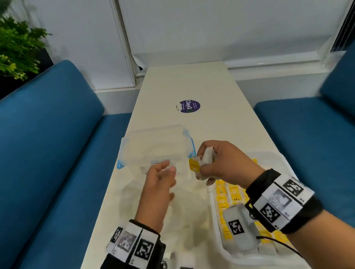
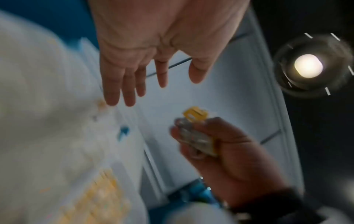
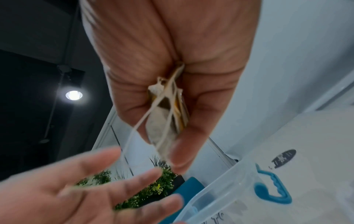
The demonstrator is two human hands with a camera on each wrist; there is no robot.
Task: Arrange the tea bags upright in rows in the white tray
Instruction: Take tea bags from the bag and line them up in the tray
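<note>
Pinching a few tea bags (image 1: pixel 202 164), the right hand (image 1: pixel 222 162) floats by a clear box (image 1: pixel 155 147). Beside it, the left hand (image 1: pixel 159 181) is spread wide. Blue sofas (image 1: pixel 39 179) line the white surface (image 1: pixel 199 84).

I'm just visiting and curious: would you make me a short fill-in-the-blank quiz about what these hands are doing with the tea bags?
1. The small bunch of tea bags is held in the ____ hand.
2. The left hand has its fingers ____ and holds nothing.
3. The tags on the tea bags in the white tray are ____ in colour.
4. The clips on the clear plastic container are ____.

Missing words: right; open; yellow; blue
</note>
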